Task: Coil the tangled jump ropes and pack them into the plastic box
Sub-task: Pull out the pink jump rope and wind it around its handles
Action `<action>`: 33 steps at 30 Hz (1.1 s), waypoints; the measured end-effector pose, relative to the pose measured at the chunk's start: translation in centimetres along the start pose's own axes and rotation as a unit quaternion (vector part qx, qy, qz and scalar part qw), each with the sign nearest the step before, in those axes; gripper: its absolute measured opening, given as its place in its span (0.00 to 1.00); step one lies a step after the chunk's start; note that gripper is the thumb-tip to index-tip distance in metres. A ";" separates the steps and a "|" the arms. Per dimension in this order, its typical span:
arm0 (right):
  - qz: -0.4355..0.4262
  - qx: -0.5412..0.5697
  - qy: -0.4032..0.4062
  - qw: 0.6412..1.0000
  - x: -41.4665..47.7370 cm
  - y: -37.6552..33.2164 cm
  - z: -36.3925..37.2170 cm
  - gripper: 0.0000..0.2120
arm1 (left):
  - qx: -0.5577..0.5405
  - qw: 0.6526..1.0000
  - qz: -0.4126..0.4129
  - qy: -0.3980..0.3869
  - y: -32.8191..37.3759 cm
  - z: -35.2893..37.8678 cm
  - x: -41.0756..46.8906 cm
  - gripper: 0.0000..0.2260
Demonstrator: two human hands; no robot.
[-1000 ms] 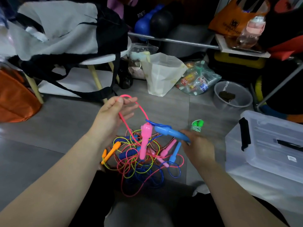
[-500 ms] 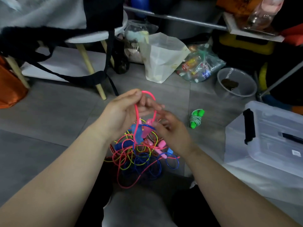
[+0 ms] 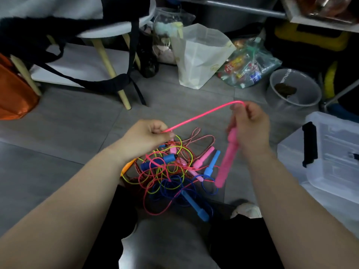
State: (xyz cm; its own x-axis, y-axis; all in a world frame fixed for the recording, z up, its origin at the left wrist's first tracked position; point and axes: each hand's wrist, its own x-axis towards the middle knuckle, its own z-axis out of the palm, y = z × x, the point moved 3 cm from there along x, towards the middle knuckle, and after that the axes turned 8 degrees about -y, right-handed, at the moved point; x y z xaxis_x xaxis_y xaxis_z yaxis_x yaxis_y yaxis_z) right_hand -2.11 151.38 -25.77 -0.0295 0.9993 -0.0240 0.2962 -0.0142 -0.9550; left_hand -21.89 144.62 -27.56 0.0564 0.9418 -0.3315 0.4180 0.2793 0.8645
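Observation:
A tangled heap of jump ropes (image 3: 171, 171) in pink, blue, yellow and red lies on the grey floor between my arms. A pink rope (image 3: 202, 114) stretches taut between my hands. My left hand (image 3: 143, 136) pinches it just above the heap. My right hand (image 3: 250, 127) grips its other end higher up, and a pink handle (image 3: 227, 158) hangs down from that hand. The clear plastic box (image 3: 330, 152) with its lid on and black latches sits at the right.
A white paper bag (image 3: 198, 55), a clear bag of snacks (image 3: 248, 65) and a grey bowl (image 3: 293, 88) stand beyond the heap. A stool with wooden legs (image 3: 108, 61) and black straps is at the back left, an orange bag (image 3: 13, 94) at the far left.
My hands were close together over the heap; now they have drawn apart, pulling the pink rope straight. The right hand has moved up and right with the pink handle hanging below it.

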 end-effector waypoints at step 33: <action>-0.021 -0.024 -0.334 0.942 -5.8 -2.3 4.7 0.13 | -0.041 0.999 0.018 -0.014 1.4 0.3 -4.3 0.12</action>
State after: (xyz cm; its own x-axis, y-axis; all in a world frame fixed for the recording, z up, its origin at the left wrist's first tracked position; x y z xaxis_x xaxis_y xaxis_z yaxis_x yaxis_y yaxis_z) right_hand -7.11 145.45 -24.80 -0.6313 0.7541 -0.1811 0.3226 0.0429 -0.9456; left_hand -21.31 140.89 -25.00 0.0958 0.9463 -0.3086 0.3395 0.2604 0.9038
